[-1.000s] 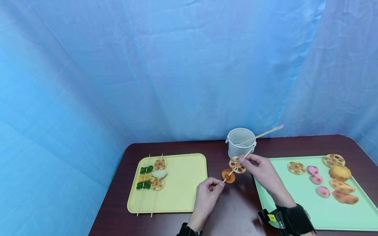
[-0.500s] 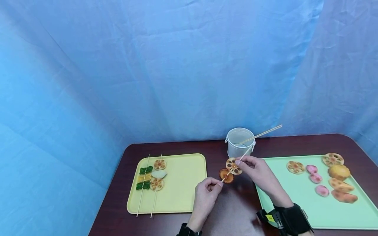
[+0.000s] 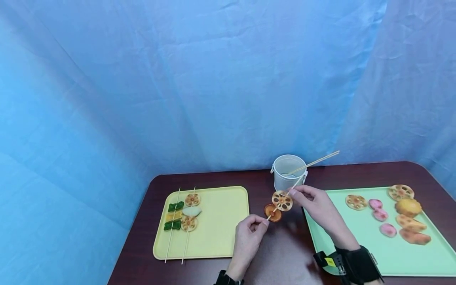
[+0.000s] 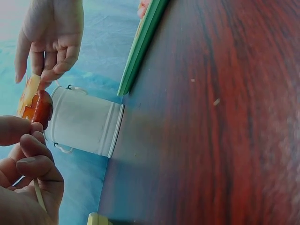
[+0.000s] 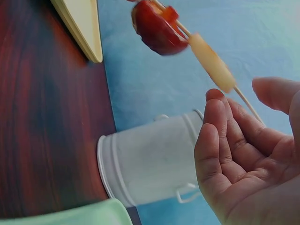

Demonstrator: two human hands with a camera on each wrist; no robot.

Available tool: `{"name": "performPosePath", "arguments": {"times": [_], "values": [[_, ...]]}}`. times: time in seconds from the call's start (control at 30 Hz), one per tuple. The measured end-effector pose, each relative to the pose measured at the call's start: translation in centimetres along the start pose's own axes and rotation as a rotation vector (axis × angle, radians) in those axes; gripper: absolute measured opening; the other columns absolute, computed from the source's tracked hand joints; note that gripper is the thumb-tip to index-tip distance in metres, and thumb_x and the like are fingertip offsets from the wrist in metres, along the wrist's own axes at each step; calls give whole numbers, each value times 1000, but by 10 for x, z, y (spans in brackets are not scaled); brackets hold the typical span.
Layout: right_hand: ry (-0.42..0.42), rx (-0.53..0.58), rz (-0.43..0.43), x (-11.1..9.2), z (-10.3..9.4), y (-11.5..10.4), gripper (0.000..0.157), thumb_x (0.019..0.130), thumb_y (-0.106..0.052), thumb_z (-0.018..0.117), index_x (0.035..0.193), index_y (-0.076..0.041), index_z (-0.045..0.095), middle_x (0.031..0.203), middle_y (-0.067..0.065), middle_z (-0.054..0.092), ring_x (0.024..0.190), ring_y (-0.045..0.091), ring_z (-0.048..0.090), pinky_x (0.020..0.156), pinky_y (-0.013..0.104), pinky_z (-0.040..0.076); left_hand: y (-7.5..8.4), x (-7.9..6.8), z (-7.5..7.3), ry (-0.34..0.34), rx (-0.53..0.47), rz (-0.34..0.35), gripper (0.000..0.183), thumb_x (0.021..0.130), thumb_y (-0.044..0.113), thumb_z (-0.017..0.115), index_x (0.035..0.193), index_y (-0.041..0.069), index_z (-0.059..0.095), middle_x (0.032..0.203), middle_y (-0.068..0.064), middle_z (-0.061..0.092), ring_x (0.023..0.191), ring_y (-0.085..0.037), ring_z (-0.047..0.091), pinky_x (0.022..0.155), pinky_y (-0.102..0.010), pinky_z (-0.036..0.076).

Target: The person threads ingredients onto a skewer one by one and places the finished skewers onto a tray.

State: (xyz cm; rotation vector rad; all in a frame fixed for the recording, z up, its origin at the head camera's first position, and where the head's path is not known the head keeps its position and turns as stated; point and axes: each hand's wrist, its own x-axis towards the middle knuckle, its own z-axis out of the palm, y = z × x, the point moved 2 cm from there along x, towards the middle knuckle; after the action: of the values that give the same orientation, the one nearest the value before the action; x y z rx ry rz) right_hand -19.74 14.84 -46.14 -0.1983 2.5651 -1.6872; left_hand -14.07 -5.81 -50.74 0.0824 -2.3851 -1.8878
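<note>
My left hand point(image 3: 247, 237) pinches the lower end of a wooden skewer point(image 3: 296, 183) over the table's middle. Threaded on it are a brown mushroom point(image 3: 272, 213), close to the left fingertips, and a lotus root slice point(image 3: 282, 201) above that. Around the upper part of the skewer is my right hand point(image 3: 318, 208). The right wrist view shows its thumb point(image 5: 274, 96) apart from the loosely bent fingers point(image 5: 213, 140), with the skewer passing between; a fingertip is at the edge of the lotus root slice point(image 5: 211, 61).
A white bucket point(image 3: 283, 183) with skewers point(image 3: 322, 159) stands behind the hands. On the left, a yellow tray point(image 3: 221, 225) carries two loaded skewers. The green tray point(image 3: 402, 263) on the right bears lotus root slices, pink rounds and other food pieces. A blue curtain point(image 3: 228, 87) hangs behind.
My right hand has slid slightly down toward the lotus root slice and then back up the skewer, its thumb coming off the slice. The left hand has barely moved.
</note>
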Motion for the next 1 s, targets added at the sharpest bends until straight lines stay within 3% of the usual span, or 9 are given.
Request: {"name": "performPosePath", "arguments": {"times": [0.13,0.23,0.43,0.6,0.7,0.9,1.0], "values": [[15,18,-20,2,-8,0,50,97,-45,51,119,-2,64,97,9,70,89,24,67,78,37,53,0,2,-3,3,-11,19,7,83,12,69,81,6,72,63,6,59,49,-4,47,45,-16,33],[32,-9,-28,2,-15,2,51,97,-45,50,120,-2,64,96,8,71,87,19,68,76,33,54,0,3,-5,6,-11,24,6,83,11,68,80,7,72,64,5,60,50,-4,47,45,-16,34],[84,-99,-11,-3,-38,8,53,97,-46,49,126,-3,62,101,11,70,85,12,67,73,26,53,2,2,-6,12,-13,-13,5,83,12,69,81,9,72,62,6,57,49,-4,46,46,-17,33],[123,-228,-16,-10,-65,19,53,97,-47,49,127,-4,62,101,10,70,85,13,67,70,26,53,3,2,-4,17,-22,17,5,83,11,70,82,7,73,60,6,55,49,-4,45,46,-17,33],[113,-322,-14,-12,-84,30,54,98,-48,46,128,-5,61,101,10,71,84,12,67,68,32,52,3,4,-4,13,-20,26,7,83,11,69,83,6,73,60,7,54,49,-4,45,46,-17,33],[56,-460,7,-16,-115,51,59,98,-51,43,128,-3,59,106,16,69,84,28,64,61,35,48,4,4,-10,18,1,20,8,84,13,68,81,7,72,58,7,52,48,-4,44,45,-17,33],[29,-544,-1,-16,-123,60,61,97,-53,44,125,-2,60,103,15,67,75,22,60,58,34,43,5,4,-13,29,5,22,8,84,14,68,80,8,72,59,7,52,48,-5,44,45,-17,33]]}}
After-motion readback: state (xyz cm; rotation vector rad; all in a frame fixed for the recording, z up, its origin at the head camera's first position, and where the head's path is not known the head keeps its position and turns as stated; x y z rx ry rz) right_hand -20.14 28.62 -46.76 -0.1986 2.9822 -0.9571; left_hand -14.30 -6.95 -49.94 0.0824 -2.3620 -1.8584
